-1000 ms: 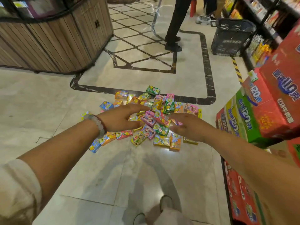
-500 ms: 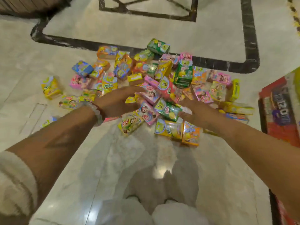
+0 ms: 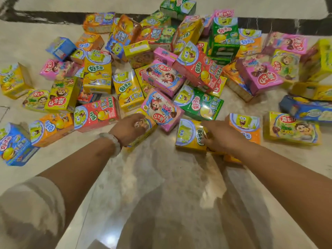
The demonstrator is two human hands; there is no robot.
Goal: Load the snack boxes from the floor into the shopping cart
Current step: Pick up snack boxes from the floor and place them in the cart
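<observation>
"好多鱼" on the red snack box (image 3: 198, 66), upside down

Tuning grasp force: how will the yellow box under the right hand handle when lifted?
The yellow box looks like thin carton: probably light and crushable. Its glossy face may be slippery. It lies flat, so unlikely to roll under the right hand.

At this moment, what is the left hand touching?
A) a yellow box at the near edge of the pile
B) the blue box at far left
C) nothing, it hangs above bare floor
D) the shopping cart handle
A: the left hand lies on a yellow box at the pile's near edge, while the right hand lies on another yellow box; no cart is in view.
</observation>
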